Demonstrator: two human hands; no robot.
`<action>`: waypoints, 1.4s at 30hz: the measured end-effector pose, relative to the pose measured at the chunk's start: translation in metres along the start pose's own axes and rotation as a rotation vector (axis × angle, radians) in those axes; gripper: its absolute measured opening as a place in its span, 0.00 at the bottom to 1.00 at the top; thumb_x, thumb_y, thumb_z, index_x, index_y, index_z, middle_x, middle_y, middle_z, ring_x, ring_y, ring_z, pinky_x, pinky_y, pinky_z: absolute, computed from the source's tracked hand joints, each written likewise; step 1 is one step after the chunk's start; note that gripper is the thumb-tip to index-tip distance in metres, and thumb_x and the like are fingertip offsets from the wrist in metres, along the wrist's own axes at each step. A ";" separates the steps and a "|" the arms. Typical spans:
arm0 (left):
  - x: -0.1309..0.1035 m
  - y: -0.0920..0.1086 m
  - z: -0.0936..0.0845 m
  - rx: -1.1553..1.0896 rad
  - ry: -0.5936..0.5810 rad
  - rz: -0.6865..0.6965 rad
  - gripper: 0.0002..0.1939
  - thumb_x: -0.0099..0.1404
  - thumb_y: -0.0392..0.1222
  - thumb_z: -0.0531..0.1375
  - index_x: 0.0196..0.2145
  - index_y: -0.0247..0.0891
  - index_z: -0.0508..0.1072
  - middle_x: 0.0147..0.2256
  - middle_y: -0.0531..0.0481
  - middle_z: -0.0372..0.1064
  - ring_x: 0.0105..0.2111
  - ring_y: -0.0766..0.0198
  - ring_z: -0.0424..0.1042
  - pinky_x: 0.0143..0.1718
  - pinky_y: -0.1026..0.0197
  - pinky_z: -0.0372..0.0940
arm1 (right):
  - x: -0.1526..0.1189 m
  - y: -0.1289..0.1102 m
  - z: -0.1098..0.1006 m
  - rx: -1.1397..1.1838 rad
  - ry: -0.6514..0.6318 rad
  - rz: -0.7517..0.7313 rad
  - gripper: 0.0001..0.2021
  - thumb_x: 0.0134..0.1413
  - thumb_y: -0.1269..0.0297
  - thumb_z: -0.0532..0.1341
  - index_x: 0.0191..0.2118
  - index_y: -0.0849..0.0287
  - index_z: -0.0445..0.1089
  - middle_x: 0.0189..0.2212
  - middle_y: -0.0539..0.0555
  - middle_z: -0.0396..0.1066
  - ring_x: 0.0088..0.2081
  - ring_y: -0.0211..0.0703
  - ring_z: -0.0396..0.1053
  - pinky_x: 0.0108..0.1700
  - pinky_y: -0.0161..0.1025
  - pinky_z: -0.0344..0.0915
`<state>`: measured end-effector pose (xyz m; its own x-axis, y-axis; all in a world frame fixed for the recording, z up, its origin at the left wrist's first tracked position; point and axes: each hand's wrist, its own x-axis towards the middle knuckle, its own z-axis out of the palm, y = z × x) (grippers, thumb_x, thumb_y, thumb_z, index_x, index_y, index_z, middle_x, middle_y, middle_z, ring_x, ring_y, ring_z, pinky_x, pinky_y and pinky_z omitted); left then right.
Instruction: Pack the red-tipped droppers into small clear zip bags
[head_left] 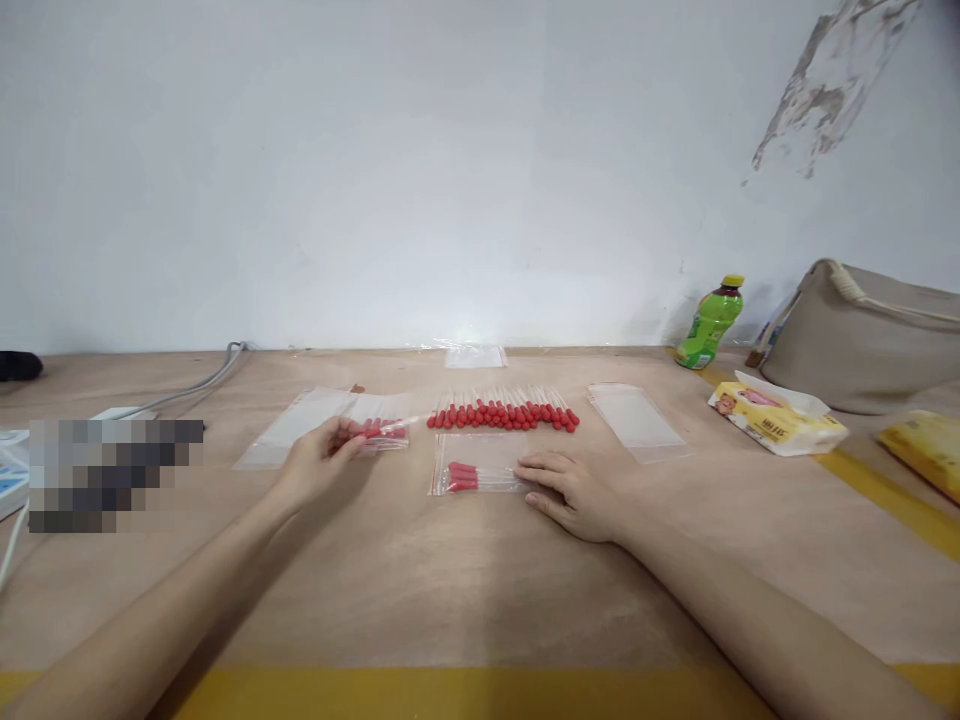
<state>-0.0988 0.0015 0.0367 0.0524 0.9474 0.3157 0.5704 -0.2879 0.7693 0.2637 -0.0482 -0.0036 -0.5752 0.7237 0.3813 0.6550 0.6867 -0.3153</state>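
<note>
My left hand pinches a red-tipped stick by its red end, above a clear bag with red tips showing in it. My right hand lies palm down with fingers spread, its fingertips on the right end of a clear zip bag. Inside that bag, several red-tipped sticks lie sideways, red ends to the left. Behind it, a row of many red-tipped sticks rests on the table, red ends toward me.
Flat clear bags lie at the left and right, another by the wall. Rightward are a green bottle, a tissue pack, a yellow packet and a grey bag. Cables run at the left.
</note>
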 end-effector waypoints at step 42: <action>0.002 0.023 0.087 -0.079 -0.062 -0.033 0.08 0.49 0.44 0.59 0.23 0.36 0.67 0.22 0.52 0.67 0.24 0.65 0.65 0.28 0.63 0.59 | -0.001 0.004 0.005 -0.006 0.037 -0.021 0.19 0.56 0.59 0.53 0.53 0.54 0.63 0.50 0.58 0.64 0.51 0.48 0.61 0.51 0.48 0.59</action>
<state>-0.0144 0.0090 0.0072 0.0871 0.9627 0.2562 0.5065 -0.2643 0.8207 0.2646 -0.0455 -0.0095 -0.5707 0.7058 0.4197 0.6458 0.7014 -0.3015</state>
